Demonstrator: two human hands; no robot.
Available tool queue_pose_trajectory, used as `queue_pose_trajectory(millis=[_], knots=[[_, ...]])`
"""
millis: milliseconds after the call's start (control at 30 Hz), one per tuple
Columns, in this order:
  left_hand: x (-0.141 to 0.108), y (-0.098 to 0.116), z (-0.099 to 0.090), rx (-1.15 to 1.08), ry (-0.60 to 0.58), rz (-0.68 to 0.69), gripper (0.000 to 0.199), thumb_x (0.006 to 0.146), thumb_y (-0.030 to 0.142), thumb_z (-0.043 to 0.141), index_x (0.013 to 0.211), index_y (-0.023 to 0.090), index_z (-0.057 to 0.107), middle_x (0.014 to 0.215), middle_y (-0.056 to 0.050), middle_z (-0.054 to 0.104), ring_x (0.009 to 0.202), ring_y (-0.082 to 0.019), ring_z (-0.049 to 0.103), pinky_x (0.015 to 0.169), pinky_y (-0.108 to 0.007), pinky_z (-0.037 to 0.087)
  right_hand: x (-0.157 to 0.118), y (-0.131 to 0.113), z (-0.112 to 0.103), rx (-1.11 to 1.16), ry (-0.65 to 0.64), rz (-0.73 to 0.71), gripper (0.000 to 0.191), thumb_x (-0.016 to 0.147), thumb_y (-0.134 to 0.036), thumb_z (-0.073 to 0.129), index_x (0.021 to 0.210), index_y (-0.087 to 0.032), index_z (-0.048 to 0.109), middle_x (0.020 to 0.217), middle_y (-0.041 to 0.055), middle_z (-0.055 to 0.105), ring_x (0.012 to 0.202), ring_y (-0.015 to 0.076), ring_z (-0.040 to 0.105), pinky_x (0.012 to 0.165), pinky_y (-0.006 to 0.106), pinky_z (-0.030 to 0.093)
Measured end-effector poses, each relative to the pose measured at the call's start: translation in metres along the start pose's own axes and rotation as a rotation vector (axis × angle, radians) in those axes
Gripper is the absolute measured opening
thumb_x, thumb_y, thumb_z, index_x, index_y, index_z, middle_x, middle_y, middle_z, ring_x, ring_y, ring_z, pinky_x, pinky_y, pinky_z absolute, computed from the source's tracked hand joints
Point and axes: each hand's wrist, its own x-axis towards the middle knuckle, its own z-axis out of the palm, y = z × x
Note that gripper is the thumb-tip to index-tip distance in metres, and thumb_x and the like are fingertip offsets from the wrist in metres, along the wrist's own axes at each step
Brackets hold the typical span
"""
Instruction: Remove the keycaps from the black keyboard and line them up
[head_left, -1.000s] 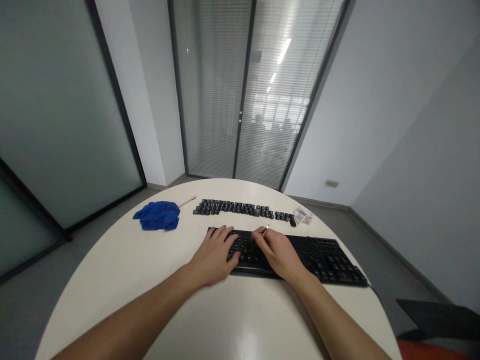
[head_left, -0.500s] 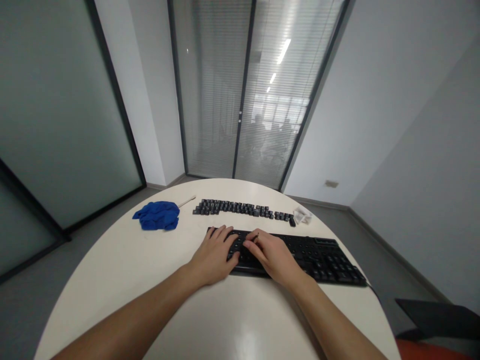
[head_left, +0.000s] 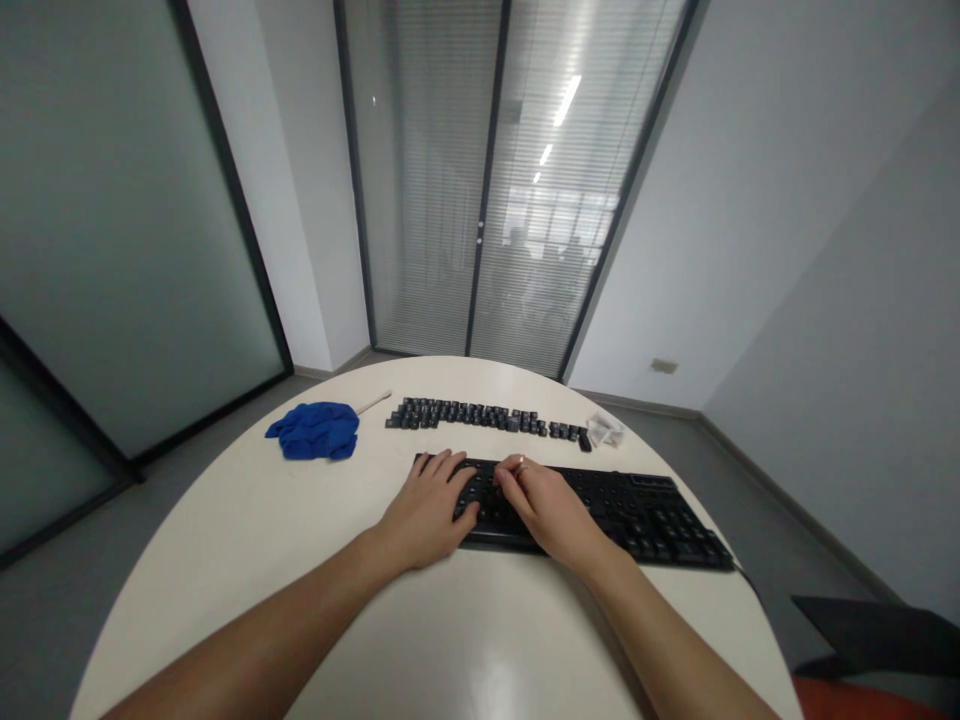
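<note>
A black keyboard [head_left: 615, 500] lies across the table in front of me. Keys stand on its right end, while its left and middle part, partly covered by my hands, looks stripped of keycaps. My left hand [head_left: 427, 510] rests with fingers spread over the keyboard's left end. Over the left-middle part, my right hand [head_left: 544, 505] has thumb and fingers pinched together; a small light glint shows at the fingers, too small to name. Beyond the keyboard, loose black keycaps [head_left: 487, 416] lie in rows.
A crumpled blue cloth [head_left: 315, 431] lies at the left, with a thin white-handled stick [head_left: 375, 402] beside it. Some clear or white crumpled plastic [head_left: 604, 430] sits at the right end of the keycap rows. The round white table [head_left: 247, 560] has a dark chair [head_left: 885, 635] at lower right.
My right hand has shifted very slightly right and turned a little; a light glint now shows at its fingers where a dark bit showed before. My left hand stays put.
</note>
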Motion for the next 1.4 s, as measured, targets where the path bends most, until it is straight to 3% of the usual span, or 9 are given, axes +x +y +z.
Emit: queue_pose_trajectory(millis=[267, 500, 800, 1000, 1400], knots=[[0.0, 0.0, 0.0, -0.007, 0.007, 0.003, 0.044, 0.092, 0.038, 0.047, 0.132, 0.021, 0.053, 0.145, -0.012, 0.047, 0.136, -0.033, 0.038, 0.113, -0.056, 0.025, 0.004, 0.012, 0.007, 0.174, 0.019, 0.093, 0.03, 0.1, -0.037, 0.038, 0.088, -0.02, 0.058, 0.079, 0.0035, 0.067, 0.075, 0.0177, 0.062, 0.072, 0.027, 0.044], [-0.002, 0.0, 0.0, -0.001, 0.06, 0.062, 0.04, 0.092, 0.034, 0.047, 0.13, 0.024, 0.056, 0.143, -0.01, 0.05, 0.133, -0.033, 0.042, 0.113, -0.056, 0.026, 0.002, 0.02, -0.001, 0.28, 0.012, 0.08, 0.031, 0.094, -0.047, 0.049, 0.097, -0.019, 0.062, 0.079, 0.0017, 0.065, 0.07, 0.0161, 0.059, 0.067, 0.027, 0.046], [-0.001, 0.009, -0.006, -0.072, 0.12, 0.175, 0.03, 0.091, 0.022, 0.049, 0.116, 0.019, 0.066, 0.123, -0.007, 0.067, 0.113, -0.023, 0.06, 0.104, -0.042, 0.044, 0.001, 0.019, -0.005, 0.291, 0.077, 0.115, 0.032, 0.099, -0.048, 0.037, 0.092, -0.021, 0.054, 0.062, -0.0028, 0.056, 0.058, 0.0156, 0.056, 0.061, 0.027, 0.044], [0.0, 0.01, -0.003, -0.099, 0.096, 0.153, 0.028, 0.095, 0.024, 0.047, 0.114, 0.02, 0.068, 0.121, -0.005, 0.068, 0.109, -0.022, 0.063, 0.098, -0.039, 0.05, 0.003, 0.027, 0.004, 0.327, 0.062, 0.165, 0.028, 0.1, -0.046, 0.031, 0.095, -0.023, 0.045, 0.061, -0.0041, 0.057, 0.053, 0.0158, 0.057, 0.057, 0.028, 0.044], [0.0, 0.009, -0.005, -0.198, 0.119, 0.119, 0.025, 0.091, 0.022, 0.053, 0.112, 0.022, 0.066, 0.115, -0.005, 0.069, 0.105, -0.022, 0.064, 0.096, -0.039, 0.051, 0.007, 0.038, 0.009, 0.425, 0.112, 0.252, 0.032, 0.098, -0.052, 0.034, 0.094, -0.023, 0.047, 0.059, -0.0042, 0.058, 0.053, 0.0162, 0.058, 0.056, 0.028, 0.046]])
